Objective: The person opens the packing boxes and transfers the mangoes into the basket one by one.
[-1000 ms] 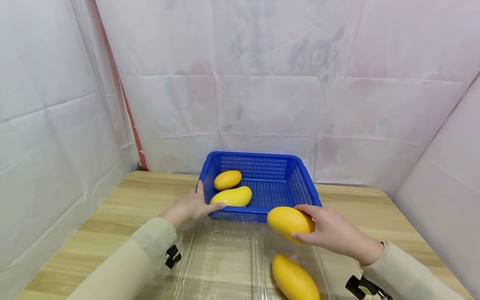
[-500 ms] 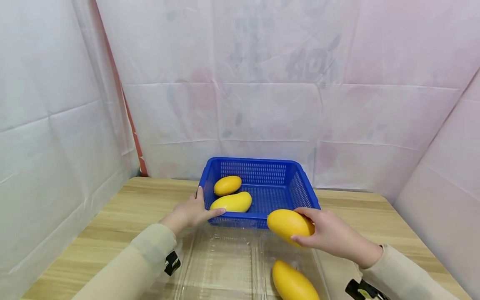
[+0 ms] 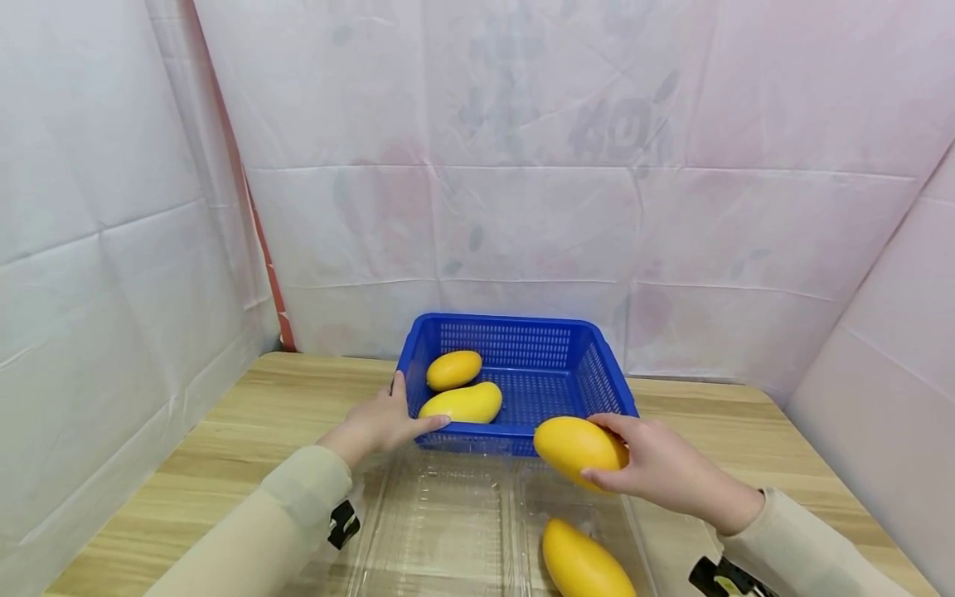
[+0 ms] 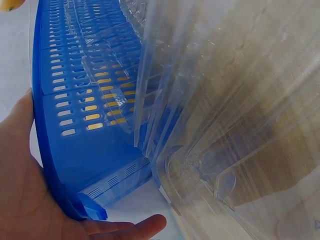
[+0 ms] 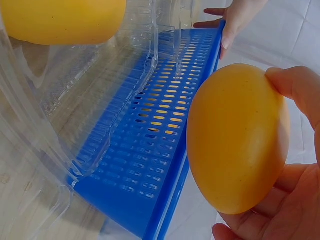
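My right hand (image 3: pixel 667 464) grips a yellow mango (image 3: pixel 578 448) at the front right of a blue plastic basket (image 3: pixel 515 429). Thumb and fingers press its sides, as the right wrist view shows; some fingers are behind the mango (image 5: pixel 237 137). At the basket's front left corner rests my left hand (image 3: pixel 376 421), thumb over the front rim and fingers stretched along the left side. Two more mangoes, a smaller one (image 3: pixel 453 370) and a longer one (image 3: pixel 466 403), lie inside the basket on the left. Another mango (image 3: pixel 585 560) lies in the right part of a clear plastic clamshell box.
The clear clamshell box (image 3: pixel 448 531) lies unfolded on the wooden table (image 3: pixel 201 473), right in front of the basket. White sheets (image 3: pixel 522 207) hang behind and at both sides. Black straps (image 3: pixel 343 524) sit on both sleeves.
The head view has tilted slightly upward, so everything sits a little lower in it. Both hands keep their places, and the right one holds the same mango throughout.
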Available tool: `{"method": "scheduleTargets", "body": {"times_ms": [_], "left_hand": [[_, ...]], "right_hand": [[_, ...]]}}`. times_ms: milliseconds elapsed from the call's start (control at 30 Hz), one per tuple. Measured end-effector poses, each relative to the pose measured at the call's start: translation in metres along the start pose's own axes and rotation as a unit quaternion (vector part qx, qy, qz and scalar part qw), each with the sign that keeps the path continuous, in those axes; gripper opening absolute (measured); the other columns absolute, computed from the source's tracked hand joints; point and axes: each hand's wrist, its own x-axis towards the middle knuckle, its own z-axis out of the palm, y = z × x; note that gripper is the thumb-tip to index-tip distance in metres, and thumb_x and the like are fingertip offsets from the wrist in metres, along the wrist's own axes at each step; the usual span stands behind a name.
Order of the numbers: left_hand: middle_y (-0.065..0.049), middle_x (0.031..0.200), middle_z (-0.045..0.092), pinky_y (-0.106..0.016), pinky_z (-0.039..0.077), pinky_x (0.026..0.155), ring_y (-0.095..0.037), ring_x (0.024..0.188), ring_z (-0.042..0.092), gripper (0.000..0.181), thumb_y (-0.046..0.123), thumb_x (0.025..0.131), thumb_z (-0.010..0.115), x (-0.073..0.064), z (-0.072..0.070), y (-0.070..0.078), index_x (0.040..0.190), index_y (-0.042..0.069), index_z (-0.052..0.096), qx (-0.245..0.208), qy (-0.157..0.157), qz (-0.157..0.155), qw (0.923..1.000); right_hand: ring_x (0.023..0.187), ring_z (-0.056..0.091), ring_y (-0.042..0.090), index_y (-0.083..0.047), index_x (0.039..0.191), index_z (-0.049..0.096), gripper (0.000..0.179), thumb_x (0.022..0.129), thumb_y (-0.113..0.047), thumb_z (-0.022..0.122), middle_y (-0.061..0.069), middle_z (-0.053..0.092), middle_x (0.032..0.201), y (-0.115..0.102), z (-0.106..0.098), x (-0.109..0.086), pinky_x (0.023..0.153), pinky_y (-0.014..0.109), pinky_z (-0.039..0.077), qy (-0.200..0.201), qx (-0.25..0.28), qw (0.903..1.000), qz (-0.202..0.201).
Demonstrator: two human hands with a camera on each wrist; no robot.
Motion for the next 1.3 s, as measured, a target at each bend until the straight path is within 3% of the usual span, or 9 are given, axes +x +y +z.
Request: {"method": "scheduleTargets", "body": {"times_ms": [433, 1300], "left_hand": [[-0.03, 0.146, 0.023, -0.06, 0.034, 0.094, -0.047, 0.124, 0.038, 0.117, 0.08, 0.075, 0.041, -0.0018, -0.0007, 0.0027, 0.147, -0.003, 0.001, 0.005, 0.0, -0.001, 1.0], [-0.028, 0.147, 0.022, -0.061, 0.035, 0.091, -0.047, 0.121, 0.041, 0.122, 0.086, 0.07, 0.037, 0.002, 0.0036, 0.0006, 0.148, 0.0, 0.0, -0.005, 0.006, -0.005, 1.0]], "right_hand": [[0.066, 0.051, 0.003, -0.003, 0.114, 0.06, 0.059, 0.077, -0.048, 0.071, -0.004, 0.062, 0.091, 0.0015, 0.0006, 0.0009, 0.058, 0.023, 0.046, -0.004, -0.004, 1.0, 0.005], [0.067, 0.051, 0.002, -0.002, 0.114, 0.059, 0.059, 0.077, -0.046, 0.073, -0.003, 0.063, 0.091, 0.0055, 0.0036, 0.0049, 0.058, 0.023, 0.047, -0.003, 0.008, 0.9998, -0.016]]}}
